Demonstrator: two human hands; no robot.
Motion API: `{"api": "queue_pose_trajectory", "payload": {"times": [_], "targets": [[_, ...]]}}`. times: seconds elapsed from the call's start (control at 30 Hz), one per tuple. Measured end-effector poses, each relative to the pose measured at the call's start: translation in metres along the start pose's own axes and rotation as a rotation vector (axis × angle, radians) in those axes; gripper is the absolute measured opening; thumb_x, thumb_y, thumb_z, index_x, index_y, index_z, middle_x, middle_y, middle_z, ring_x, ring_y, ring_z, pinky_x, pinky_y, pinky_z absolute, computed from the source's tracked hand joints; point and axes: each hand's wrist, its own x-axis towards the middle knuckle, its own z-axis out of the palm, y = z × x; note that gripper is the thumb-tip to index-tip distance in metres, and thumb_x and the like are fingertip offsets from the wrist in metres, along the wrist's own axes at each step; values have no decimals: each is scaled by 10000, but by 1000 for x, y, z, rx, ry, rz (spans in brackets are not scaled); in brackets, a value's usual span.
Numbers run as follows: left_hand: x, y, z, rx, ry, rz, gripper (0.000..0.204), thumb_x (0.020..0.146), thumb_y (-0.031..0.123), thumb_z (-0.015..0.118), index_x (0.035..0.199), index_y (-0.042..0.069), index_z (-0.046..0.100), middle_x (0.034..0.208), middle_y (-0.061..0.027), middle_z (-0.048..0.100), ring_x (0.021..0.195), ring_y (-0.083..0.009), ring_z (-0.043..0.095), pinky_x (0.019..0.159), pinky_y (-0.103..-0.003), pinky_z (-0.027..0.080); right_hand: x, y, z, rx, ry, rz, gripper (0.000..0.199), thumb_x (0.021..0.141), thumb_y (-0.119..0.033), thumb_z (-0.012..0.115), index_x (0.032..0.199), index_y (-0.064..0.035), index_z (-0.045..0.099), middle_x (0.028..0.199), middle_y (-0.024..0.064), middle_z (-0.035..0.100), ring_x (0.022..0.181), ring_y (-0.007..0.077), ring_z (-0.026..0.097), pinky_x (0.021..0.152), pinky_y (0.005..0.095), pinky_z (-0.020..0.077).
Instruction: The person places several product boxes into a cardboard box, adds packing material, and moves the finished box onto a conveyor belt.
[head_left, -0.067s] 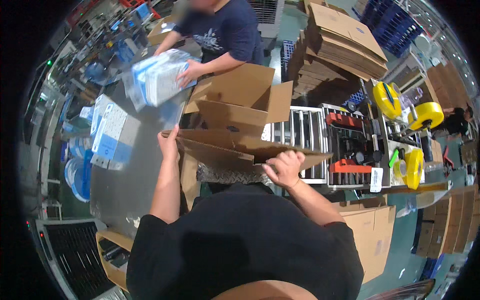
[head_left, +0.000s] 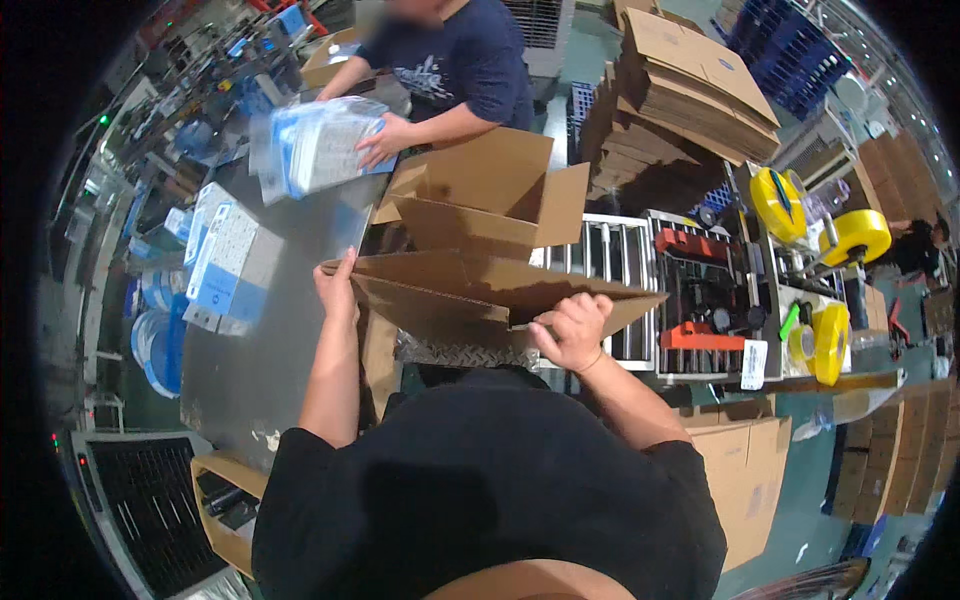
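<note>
A partly opened cardboard box (head_left: pixel 430 298) stretches between my two hands, its panels parted in a narrow wedge. At its left corner my left hand (head_left: pixel 336 288) grips the edge, thumb up. My right hand (head_left: pixel 574 332) is closed on the near panel's edge, right of the middle, beside a slot in the cardboard. Just beyond stands a second cardboard box (head_left: pixel 480 185), its top flaps raised. Across the table a co-worker (head_left: pixel 455 75) holds several clear plastic bags with blue-and-white contents (head_left: pixel 318 148).
Left is a dark table (head_left: pixel 260 350) with blue-and-white packets (head_left: pixel 222 262). A roller conveyor (head_left: pixel 622 290) runs right, with a red-and-black taping machine (head_left: pixel 700 335) and yellow tape rolls (head_left: pixel 828 340). Flat cardboard stacks (head_left: pixel 695 85) stand far right; folded cartons (head_left: pixel 745 470) lean near right.
The panels of the box in my hands have spread a little further apart. The co-worker's bags have shifted slightly.
</note>
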Motion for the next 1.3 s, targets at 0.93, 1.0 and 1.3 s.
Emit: {"api": "queue_pose_trajectory", "payload": {"times": [0.93, 1.0, 1.3], "targets": [[-137, -54, 46, 1229, -840, 713, 532, 881, 291, 546, 1371, 108, 448, 1416, -192, 389, 1388, -316, 279, 1142, -463, 227, -98, 134, 29, 310, -230, 550, 321, 905, -227, 557, 1179, -70, 616, 1185, 134, 594, 1190, 317, 492, 1024, 425, 367], [-97, -32, 41, 1284, -889, 493, 566, 878, 314, 547, 1380, 79, 435, 1442, -200, 375, 1402, -302, 261, 1153, -433, 210, -141, 147, 90, 375, -118, 984, 424, 920, -231, 558, 1239, 46, 523, 1243, 230, 540, 1170, 342, 514, 1024, 409, 375], [11, -62, 3, 242, -616, -242, 690, 965, 531, 396, 1473, 73, 301, 1545, -106, 246, 1439, -218, 170, 1166, -365, 135, -242, 154, 116, 1054, -513, 1528, 501, 879, -243, 663, 1328, -80, 511, 1215, 73, 602, 1110, 189, 553, 929, 345, 427]]}}
